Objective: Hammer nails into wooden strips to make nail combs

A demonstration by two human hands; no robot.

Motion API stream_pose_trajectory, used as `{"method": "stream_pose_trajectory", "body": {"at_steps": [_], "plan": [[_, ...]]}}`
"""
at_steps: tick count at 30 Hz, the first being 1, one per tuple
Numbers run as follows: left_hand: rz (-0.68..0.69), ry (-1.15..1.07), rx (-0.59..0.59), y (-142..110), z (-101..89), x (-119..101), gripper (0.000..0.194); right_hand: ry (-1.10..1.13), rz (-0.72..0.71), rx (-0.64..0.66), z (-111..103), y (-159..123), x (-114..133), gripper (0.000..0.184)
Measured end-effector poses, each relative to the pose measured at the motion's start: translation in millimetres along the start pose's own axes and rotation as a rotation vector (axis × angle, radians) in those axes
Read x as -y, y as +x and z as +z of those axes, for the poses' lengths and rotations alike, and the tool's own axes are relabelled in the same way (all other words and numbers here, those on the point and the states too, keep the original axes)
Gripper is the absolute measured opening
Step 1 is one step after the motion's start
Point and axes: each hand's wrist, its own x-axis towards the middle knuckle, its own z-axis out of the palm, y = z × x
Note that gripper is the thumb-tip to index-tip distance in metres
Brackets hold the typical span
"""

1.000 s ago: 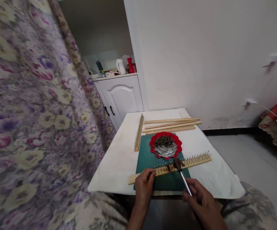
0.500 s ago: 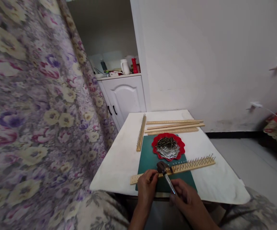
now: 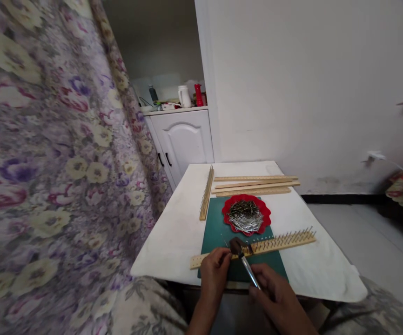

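My right hand (image 3: 274,288) is closed around the handle of a hammer (image 3: 247,270), whose dark head is over the wooden strip in front of me. Fingers pinched, my left hand (image 3: 215,267) rests at that wooden strip (image 3: 198,261), close to the hammer head. What the pinch holds is too small to make out; a thin nail shows faintly just above the fingertips. Rows of nails (image 3: 288,239) stand up along the strip's right part, while its left end shows small holes. Under it lies a green mat (image 3: 213,228). A red scalloped bowl (image 3: 267,218) behind it holds many loose nails.
Another strip with upright nails (image 3: 206,195) lies at the table's left. Several bare wooden strips (image 3: 257,185) lie at the back. A white cloth (image 3: 166,232) covers the table. A floral curtain (image 3: 65,163) hangs on the left; a white cabinet (image 3: 187,139) stands behind.
The view has shifted slightly. The hammer head has moved very little and both hands keep nearly the same place and grip.
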Motion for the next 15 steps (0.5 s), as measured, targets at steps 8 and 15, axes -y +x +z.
{"method": "stream_pose_trajectory", "body": {"at_steps": [8, 15], "plan": [[0.014, -0.016, 0.009, 3.2, -18.2, -1.2, 0.020, 0.124, 0.064, -0.132, -21.9, -11.2, -11.5, 0.034], [-0.145, 0.524, 0.127, 49.7, -22.7, -4.0, 0.016, 0.123, 0.063, -0.188, -27.6, -12.9, -13.5, 0.036]]}}
